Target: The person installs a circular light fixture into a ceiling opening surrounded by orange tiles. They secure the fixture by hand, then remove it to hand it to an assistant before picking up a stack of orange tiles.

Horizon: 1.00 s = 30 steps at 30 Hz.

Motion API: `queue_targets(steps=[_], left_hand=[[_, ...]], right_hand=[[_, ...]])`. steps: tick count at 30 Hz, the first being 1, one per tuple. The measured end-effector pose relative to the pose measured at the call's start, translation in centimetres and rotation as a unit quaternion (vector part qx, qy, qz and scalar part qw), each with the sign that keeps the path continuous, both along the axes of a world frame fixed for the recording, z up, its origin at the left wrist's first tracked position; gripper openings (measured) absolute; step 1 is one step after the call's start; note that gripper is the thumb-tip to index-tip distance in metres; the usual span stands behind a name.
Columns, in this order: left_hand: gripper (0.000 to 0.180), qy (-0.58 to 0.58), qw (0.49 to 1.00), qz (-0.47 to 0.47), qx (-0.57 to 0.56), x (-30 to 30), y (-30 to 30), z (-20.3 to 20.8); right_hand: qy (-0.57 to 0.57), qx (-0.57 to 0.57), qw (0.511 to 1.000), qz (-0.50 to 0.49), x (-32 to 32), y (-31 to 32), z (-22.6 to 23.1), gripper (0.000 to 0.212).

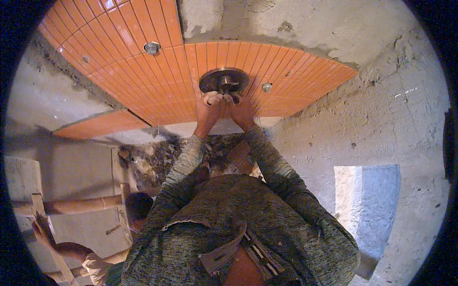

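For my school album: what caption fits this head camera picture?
Both hands, left hand and right hand, grip a round metal fitting on an orange tiled wall.

Grey-green mottled knit sweater, long sleeves to wrists (frayed neckline), w/ bare hands.

A building site — bare plaster walls, half-laid orange tiles across the upper frame, rubble below.

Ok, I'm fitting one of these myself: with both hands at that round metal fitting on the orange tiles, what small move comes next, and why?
Probably a short turn of the central stem. The left hand and right hand pinch right beneath it, and the round metal fitting already lies against the orange tiles, so snugging seems next.
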<state>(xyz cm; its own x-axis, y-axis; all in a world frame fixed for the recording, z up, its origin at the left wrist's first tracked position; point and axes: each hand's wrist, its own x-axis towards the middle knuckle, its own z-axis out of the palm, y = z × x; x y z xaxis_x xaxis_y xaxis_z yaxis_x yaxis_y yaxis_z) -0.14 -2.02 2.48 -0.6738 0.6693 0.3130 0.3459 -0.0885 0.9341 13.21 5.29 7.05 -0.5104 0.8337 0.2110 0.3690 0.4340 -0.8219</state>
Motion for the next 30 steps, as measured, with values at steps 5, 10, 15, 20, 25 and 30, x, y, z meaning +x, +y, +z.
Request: queue_targets(steps=[5,10,15,20,25,30], left_hand=[[0.023,0.012,0.999,-0.03,-0.033,0.6,0.3,1.3],[0.019,-0.124,0.99,-0.055,0.04,1.4,0.7,1.5],[0.017,-0.018,0.999,-0.029,0.036,1.2,0.0,2.6],[0.017,-0.047,0.997,-0.033,-0.054,0.4,-0.2,2.5],[0.017,0.095,0.993,-0.018,-0.062,-0.5,-1.0,2.9],[0.017,-0.064,0.995,-0.065,-0.043,-0.7,-1.6,3.2]], right_hand=[[-0.046,-0.01,0.994,-0.093,-0.2,-0.1,-2.0,0.045],[-0.026,0.016,0.998,-0.055,0.0,0.2,-2.0,0.042],[0.045,-0.046,0.996,-0.064,-0.3,-1.2,-0.8,0.037],[0.05,-0.002,0.996,-0.07,-0.4,-0.8,-2.2,0.038],[0.031,-0.02,0.995,-0.09,-0.7,-1.1,-2.2,0.04],[-0.012,-0.025,0.993,-0.114,-0.6,-1.7,-1.0,0.044]])
